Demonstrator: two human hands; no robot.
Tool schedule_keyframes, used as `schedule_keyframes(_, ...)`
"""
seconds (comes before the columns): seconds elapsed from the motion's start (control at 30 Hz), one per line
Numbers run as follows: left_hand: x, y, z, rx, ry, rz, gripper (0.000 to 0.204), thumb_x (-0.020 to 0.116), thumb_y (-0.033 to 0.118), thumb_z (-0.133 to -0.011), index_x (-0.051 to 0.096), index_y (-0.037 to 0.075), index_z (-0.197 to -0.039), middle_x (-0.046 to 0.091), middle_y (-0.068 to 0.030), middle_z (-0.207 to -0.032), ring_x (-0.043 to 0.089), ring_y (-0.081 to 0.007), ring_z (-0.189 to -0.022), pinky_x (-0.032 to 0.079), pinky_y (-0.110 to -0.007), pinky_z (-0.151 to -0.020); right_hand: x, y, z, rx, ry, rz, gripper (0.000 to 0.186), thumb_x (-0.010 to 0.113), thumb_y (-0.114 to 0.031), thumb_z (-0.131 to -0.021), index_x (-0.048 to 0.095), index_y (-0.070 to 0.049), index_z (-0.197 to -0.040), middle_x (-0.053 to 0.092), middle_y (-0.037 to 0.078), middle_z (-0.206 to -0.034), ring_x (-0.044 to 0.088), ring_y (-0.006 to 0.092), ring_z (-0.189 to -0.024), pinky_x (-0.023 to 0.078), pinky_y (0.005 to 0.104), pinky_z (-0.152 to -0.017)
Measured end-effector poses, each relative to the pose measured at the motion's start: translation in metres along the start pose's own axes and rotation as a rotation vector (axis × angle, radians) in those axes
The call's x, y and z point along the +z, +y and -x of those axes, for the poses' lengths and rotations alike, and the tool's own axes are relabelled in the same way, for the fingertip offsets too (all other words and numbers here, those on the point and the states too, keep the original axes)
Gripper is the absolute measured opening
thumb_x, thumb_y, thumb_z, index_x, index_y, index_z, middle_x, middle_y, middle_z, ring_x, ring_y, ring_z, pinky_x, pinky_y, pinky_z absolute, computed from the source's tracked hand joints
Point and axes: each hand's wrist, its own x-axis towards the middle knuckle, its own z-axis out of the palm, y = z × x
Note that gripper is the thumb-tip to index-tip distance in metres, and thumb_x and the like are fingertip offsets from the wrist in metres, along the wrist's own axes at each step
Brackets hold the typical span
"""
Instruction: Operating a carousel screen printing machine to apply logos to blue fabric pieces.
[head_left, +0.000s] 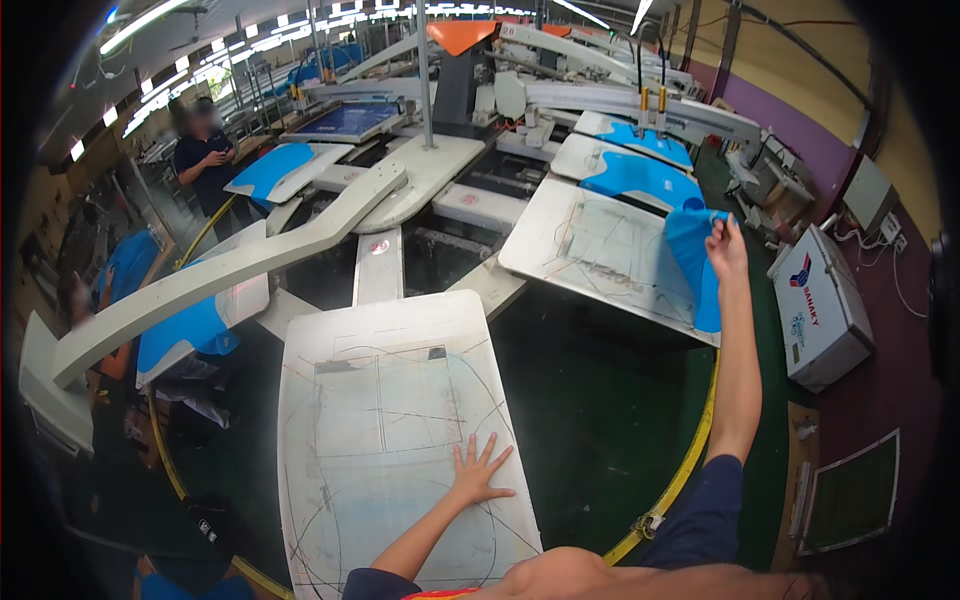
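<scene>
Starting far left, I'm seeing a blue cloth piece (185, 335) lying over a pale board (247, 300). Beyond it, a person (197, 158) is standing with both hands in front of the chest. A long white arm (250, 265) is slanting across, and near the middle a broad white board (385, 400), marked with lines, is reaching toward the wearer. The left grip (480, 482) is resting palm down on its right side, fingers fanned well apart. Moving right, a second white board (570, 235) is sitting farther out, and the blue cloth (688, 250) is draping over its right side. The right grip (728, 250) is clamping that cloth by its upper end, fingertips together on the fabric. Over on the right, I'm spotting a white chest (820, 310) standing on the floor; its walls are hiding the contents from me. Below it, a framed dark panel (850, 495) is lying near the edge of my view.
</scene>
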Motion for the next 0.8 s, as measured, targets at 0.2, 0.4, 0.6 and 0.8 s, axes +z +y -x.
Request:
schedule_keyframes(0.2,-0.010,0.010,0.008,0.003,0.023,-0.135,0.104,0.070,0.073,-0.059,0.031,0.035,-0.147,0.012,-0.0120,-0.159,0.003,-0.0507,-0.141,-0.005,-0.073,-0.105,0.073,-0.135,0.173,-0.269,-0.213,0.372,0.017,0.055,-0.026,-0.098,0.057,-0.010,-0.092,0.053,0.000,-0.072,0.050,0.0078,-0.066,0.038,0.0222,-0.057)
schedule_keyframes(0.4,-0.120,0.120,0.027,0.331,0.269,0.475,0.059,0.065,0.034,-0.086,0.046,0.014,-0.138,0.037,-0.0158,-0.147,0.041,-0.0354,-0.131,0.033,-0.057,-0.106,0.236,-0.168,0.347,-0.161,-0.547,1.080,0.022,0.060,-0.024,-0.094,0.064,-0.002,-0.092,0.058,0.002,-0.078,0.053,0.0090,-0.075,0.043,0.0248,-0.070)
schedule_keyframes(0.6,-0.279,0.197,0.158,0.630,0.560,1.055,0.048,0.068,0.027,-0.086,0.051,0.005,-0.126,0.057,-0.0091,-0.116,0.057,-0.0197,-0.107,0.044,-0.032,-0.090,0.310,-0.148,0.452,-0.294,-0.783,1.112,0.022,0.064,-0.021,-0.090,0.066,0.000,-0.084,0.059,0.008,-0.074,0.056,0.0162,-0.073,0.043,0.0296,-0.069)
schedule_keyframes(0.8,-0.326,0.188,0.324,0.527,0.494,1.593,0.101,0.033,0.083,-0.081,0.031,0.002,-0.142,0.046,-0.0126,-0.137,0.045,-0.0222,-0.128,0.038,-0.040,-0.103,0.387,-0.098,0.574,-0.768,-1.157,1.023,0.009,0.069,-0.018,-0.082,0.068,-0.011,-0.077,0.061,0.008,-0.070,0.060,0.0270,-0.066,0.046,0.0382,-0.059)
